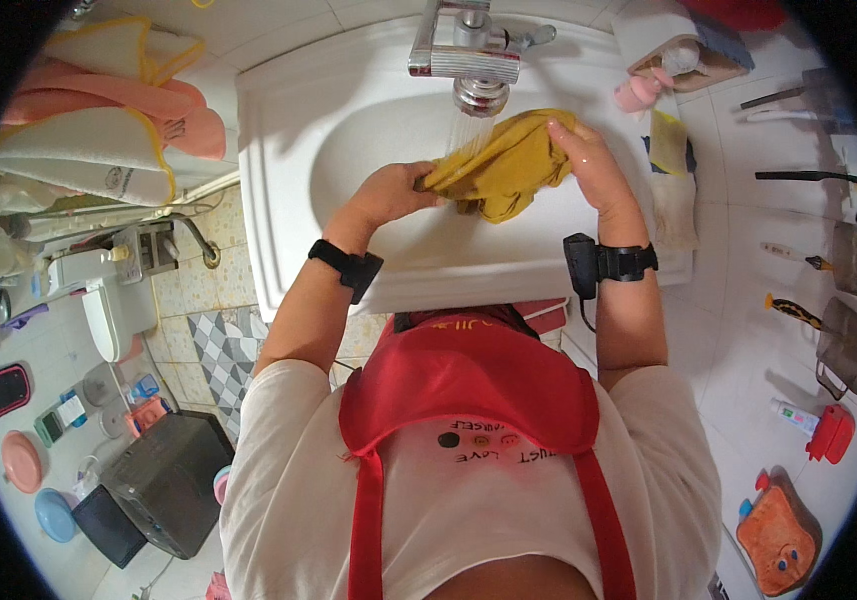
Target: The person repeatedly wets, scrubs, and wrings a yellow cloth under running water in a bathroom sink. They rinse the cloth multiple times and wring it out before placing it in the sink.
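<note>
A wet yellow cloth (507, 169) is stretched between my two hands above the white washbasin (398, 259). My left hand (396, 193) pinches its left end between thumb and fingers. At the upper right end, my right hand (586, 161) grips the cloth, thumb on top. Water runs in thin streams from the chrome faucet (481, 94) onto the cloth's left part. Loose folds hang below the middle, over the bowl. Drops of water glisten on my right hand.
A pink bottle (635, 94) and a folded cloth (672, 180) lie along the basin's right rim. Towels (113, 109) hang at the left, above a toilet (106, 319). Toothbrush holders and a toothpaste tube (794, 415) line the right wall.
</note>
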A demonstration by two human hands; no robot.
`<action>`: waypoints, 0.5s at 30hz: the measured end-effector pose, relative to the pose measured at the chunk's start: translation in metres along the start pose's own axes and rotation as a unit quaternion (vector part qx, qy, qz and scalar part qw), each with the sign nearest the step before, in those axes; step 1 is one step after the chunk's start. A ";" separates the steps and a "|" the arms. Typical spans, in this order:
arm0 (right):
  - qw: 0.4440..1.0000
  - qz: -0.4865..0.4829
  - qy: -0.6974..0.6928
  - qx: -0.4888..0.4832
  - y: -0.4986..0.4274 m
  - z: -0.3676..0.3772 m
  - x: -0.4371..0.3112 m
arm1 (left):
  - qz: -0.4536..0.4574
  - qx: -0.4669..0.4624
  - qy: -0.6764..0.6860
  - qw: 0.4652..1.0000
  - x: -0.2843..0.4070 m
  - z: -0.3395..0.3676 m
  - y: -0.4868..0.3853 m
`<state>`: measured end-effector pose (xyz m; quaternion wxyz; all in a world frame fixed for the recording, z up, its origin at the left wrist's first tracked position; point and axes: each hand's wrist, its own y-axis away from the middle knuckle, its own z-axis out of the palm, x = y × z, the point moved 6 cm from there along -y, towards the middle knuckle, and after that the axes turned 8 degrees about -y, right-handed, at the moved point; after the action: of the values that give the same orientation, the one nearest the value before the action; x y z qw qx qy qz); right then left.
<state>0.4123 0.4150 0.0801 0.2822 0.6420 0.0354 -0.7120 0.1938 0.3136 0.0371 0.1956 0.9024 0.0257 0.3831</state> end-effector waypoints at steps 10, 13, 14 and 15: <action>0.953 0.028 0.271 -0.129 -0.002 0.086 0.071 | 0.158 0.036 0.428 0.889 0.068 -0.013 -0.006; 0.991 0.128 -0.042 -0.012 -0.006 0.082 0.093 | 0.097 0.043 0.445 0.889 0.047 -0.008 -0.017; 0.973 0.136 -0.185 -0.024 -0.005 0.083 0.094 | 0.039 0.089 0.457 0.884 0.029 -0.008 -0.021; 0.953 0.164 -0.255 -0.024 -0.004 0.083 0.095 | -0.004 0.105 0.472 0.875 0.012 -0.005 -0.024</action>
<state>0.3346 0.3503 0.0044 0.4096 0.4292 -0.1267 -0.7950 0.2008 0.3396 0.0396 0.0661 0.6291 0.1590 0.7580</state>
